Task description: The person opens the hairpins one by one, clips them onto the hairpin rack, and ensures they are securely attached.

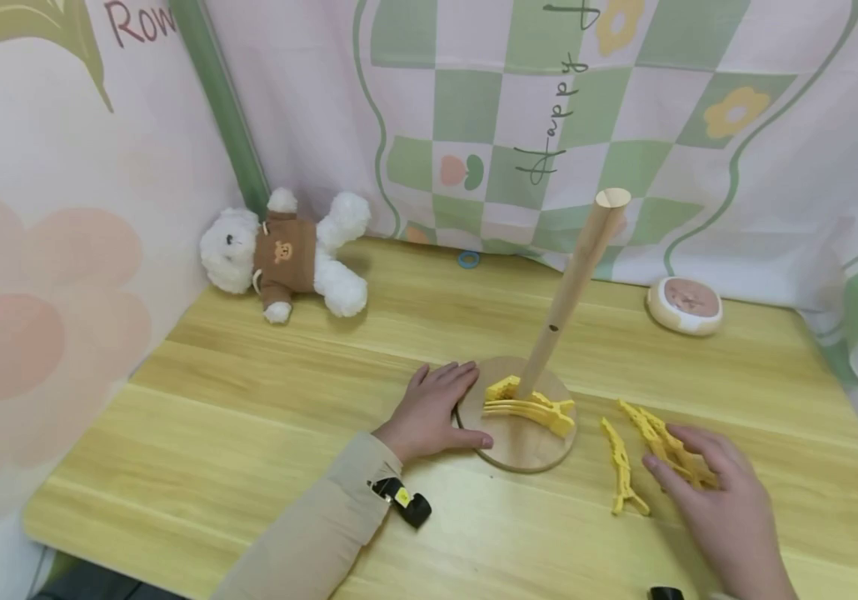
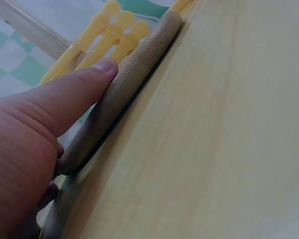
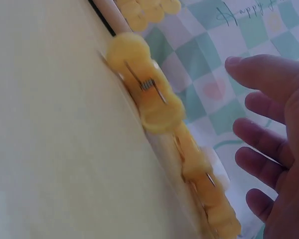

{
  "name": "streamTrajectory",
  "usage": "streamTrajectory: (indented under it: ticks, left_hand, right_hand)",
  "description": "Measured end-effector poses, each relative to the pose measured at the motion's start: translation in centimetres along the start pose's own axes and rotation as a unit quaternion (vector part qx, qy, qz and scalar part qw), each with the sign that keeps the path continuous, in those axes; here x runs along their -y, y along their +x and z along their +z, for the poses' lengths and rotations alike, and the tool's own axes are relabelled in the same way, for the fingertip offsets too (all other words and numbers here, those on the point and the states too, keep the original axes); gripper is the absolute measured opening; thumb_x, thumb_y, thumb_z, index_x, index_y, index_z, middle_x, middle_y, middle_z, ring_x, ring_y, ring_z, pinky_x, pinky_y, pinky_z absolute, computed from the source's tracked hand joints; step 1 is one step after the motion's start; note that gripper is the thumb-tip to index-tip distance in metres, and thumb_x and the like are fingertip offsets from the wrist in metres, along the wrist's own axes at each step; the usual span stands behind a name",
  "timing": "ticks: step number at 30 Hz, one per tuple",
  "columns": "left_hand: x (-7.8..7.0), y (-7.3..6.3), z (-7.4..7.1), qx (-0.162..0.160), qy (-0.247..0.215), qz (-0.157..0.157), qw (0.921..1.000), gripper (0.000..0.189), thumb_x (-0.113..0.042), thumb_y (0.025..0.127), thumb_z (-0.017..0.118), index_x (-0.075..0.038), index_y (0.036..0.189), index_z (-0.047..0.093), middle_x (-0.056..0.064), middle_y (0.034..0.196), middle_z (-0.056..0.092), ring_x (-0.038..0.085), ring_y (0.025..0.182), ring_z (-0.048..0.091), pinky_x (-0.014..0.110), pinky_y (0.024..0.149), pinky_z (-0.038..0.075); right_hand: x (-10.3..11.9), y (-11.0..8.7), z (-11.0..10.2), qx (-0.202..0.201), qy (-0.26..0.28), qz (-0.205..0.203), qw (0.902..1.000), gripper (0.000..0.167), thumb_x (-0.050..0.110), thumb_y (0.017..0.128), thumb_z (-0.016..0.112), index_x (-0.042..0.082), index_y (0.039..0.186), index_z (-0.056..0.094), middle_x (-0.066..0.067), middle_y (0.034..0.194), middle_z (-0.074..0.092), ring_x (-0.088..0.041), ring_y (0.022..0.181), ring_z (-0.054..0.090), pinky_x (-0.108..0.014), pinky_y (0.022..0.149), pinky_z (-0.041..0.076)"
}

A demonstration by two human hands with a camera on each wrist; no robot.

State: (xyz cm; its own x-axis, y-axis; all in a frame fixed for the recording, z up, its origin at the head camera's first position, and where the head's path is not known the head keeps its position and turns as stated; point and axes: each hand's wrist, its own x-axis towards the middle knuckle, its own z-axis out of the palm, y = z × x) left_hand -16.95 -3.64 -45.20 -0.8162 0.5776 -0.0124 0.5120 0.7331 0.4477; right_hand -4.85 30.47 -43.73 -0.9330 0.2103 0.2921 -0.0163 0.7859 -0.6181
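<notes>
Left of post [image 1: 570, 287]: plush toy [image 1: 294, 254] | left grip [image 1: 432, 414] spread on base [image 1: 519, 452] | right grip [image 1: 729, 500] loose (near clips [image 1: 620, 469])

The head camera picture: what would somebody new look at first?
Probably the tall wooden pole, standing on a round base near the middle of the table, with yellow clips at its foot. Next, maybe the fluffy white toy lying at the table's back left, or the right hand by more yellow clips.
</notes>
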Motion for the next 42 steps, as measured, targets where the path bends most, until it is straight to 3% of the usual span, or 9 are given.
streamTrajectory:
  ticks: [6,14,19,25,28,30,34,38,42]
  left_hand:
    - [0.2,0.0,0.3,-0.004,-0.001,0.001,1.0,0.105,-0.067,0.08,0.071,-0.014,0.159,0.029,-0.001,0.165,0.025,0.022,0.152,0.02,0.049,0.124,0.003]
    - [-0.2,-0.1,1.1,-0.01,-0.007,0.01,0.9999,0.105,-0.069,0.08,0.071,-0.013,0.159,0.03,0.0,0.165,0.026,0.023,0.152,0.022,0.05,0.124,0.006]
    - [-0.4,-0.2,1.5,-0.017,0.0,0.009,0.9998,0.105,-0.071,0.08,0.069,-0.013,0.159,0.031,0.0,0.164,0.027,0.023,0.151,0.023,0.051,0.124,0.009]
    - [-0.6,-0.1,1.4,-0.014,0.001,0.006,0.9999,0.104,-0.071,0.08,0.068,-0.013,0.159,0.031,0.0,0.164,0.027,0.022,0.151,0.023,0.051,0.124,0.009]
    - [-0.6,-0.1,1.3,-0.014,-0.004,0.007,0.9999,0.104,-0.071,0.08,0.068,-0.013,0.159,0.031,0.0,0.165,0.027,0.022,0.151,0.023,0.051,0.124,0.008]
    - [-0.5,-0.1,1.3,-0.014,-0.004,0.008,0.9999,0.104,-0.071,0.08,0.068,-0.013,0.159,0.031,0.0,0.165,0.027,0.023,0.151,0.023,0.051,0.124,0.008]
    - [-0.3,-0.1,1.2,-0.014,0.003,0.008,0.9999,0.105,-0.071,0.08,0.068,-0.013,0.159,0.03,-0.001,0.165,0.026,0.022,0.151,0.023,0.051,0.124,0.009]
    - [-0.3,-0.2,0.7,-0.013,0.011,0.009,0.9998,0.105,-0.07,0.08,0.069,-0.012,0.159,0.03,0.0,0.165,0.026,0.023,0.151,0.023,0.051,0.124,0.008]
    - [-0.3,-0.2,0.2,-0.014,0.016,0.009,0.9997,0.105,-0.07,0.08,0.069,-0.012,0.159,0.03,0.0,0.165,0.026,0.023,0.151,0.023,0.051,0.124,0.008]
  right_hand:
    - [-1.6,-0.1,-0.7,0.016,-0.022,0.01,0.9996,0.058,0.029,0.084,0.084,0.005,0.132,0.064,-0.016,0.125,0.06,0.011,0.1,0.038,-0.009,0.069,0.037]
    - [-4.3,0.2,-2.5,0.119,-0.071,0.08,0.9871,0.077,0.047,0.091,0.072,-0.008,0.14,0.05,-0.032,0.125,0.056,-0.044,0.099,0.057,-0.041,0.067,0.047]
    - [-5.8,0.9,-3.9,0.189,-0.088,0.122,0.9706,0.088,0.056,0.092,0.066,-0.014,0.14,0.043,-0.039,0.128,0.052,-0.046,0.101,0.058,-0.053,0.071,0.05]
    - [-6.6,1.1,-4.6,0.231,-0.111,0.108,0.9606,0.081,0.056,0.093,0.064,-0.014,0.132,0.053,-0.042,0.125,0.055,-0.057,0.104,0.055,-0.062,0.076,0.047]
    - [-6.4,1.0,-4.5,0.202,-0.124,0.12,0.9642,0.076,0.056,0.093,0.064,-0.01,0.129,0.058,-0.035,0.113,0.065,-0.048,0.094,0.063,-0.055,0.072,0.049]
    - [-6.2,0.7,-4.4,0.155,-0.125,0.137,0.9704,0.07,0.053,0.093,0.067,-0.007,0.128,0.06,-0.023,0.1,0.072,-0.026,0.08,0.067,-0.042,0.067,0.048]
    - [-5.4,0.3,-4.0,0.058,-0.097,0.188,0.9755,0.065,0.049,0.093,0.067,-0.002,0.133,0.06,0.017,0.078,0.067,0.011,0.061,0.048,-0.023,0.057,0.038]
    - [-4.5,0.1,-3.5,-0.01,-0.045,0.218,0.9749,0.065,0.046,0.094,0.067,0.001,0.14,0.056,0.045,0.078,0.041,0.014,0.058,0.046,-0.016,0.051,0.039]
    - [-3.2,-0.1,-2.8,-0.076,0.017,0.221,0.9721,0.055,0.036,0.093,0.072,0.011,0.141,0.06,0.045,0.078,0.045,0.002,0.048,0.048,-0.017,0.042,0.037]
